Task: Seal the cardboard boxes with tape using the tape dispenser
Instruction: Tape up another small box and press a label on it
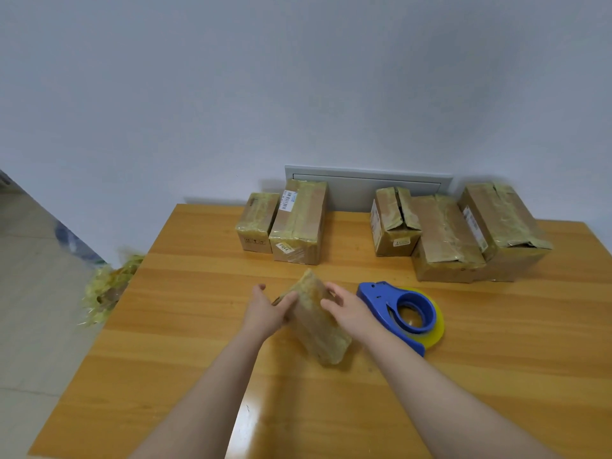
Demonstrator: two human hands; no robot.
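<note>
Wood table (185, 329) w/ taped boxes (298, 223) vs pale wall (298, 77).

Six cardboard boxes (258, 223) (298, 223) (394, 223) (443, 240) (506, 226) (318, 323), one tape dispenser (381, 296), two hands (265, 313) (347, 309), one table (185, 326).

Of the person only two arms show — the left forearm (212, 392) and the right forearm (447, 392), each bare from the bottom edge of the view up to the wrist. Both look broad near the camera and narrow steadily toward the wrist, smooth in outline. The left grip (265, 309) and the right grip (344, 304) are bare as well — backs and fingers uncovered. The fingers are slender and a little blurred, so nails and finer marks on them cannot be made out.
</note>
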